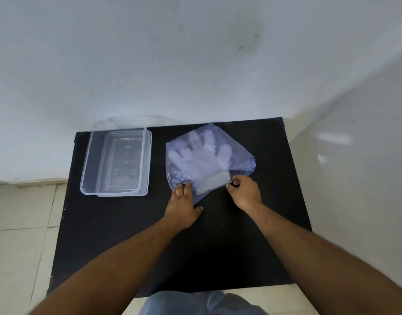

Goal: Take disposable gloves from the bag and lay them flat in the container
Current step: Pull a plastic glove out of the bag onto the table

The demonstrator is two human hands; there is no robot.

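A bluish see-through plastic bag (238, 155) lies on the black table (218, 246), right of centre. Pale disposable gloves (195, 155) show through it, fingers pointing away from me. My left hand (183, 205) rests flat on the bag's near left corner, fingers spread. My right hand (245, 192) pinches the bag's near edge at its right side between thumb and fingers. A clear rectangular plastic container (88, 164) stands at the table's far left with nothing visible inside.
A clear lid (150, 120) seems to lean behind the container against the white wall (195, 64). The table's right edge meets another white wall. Tiled floor (20, 223) lies to the left. Blue jeans (195, 303) show at the bottom.
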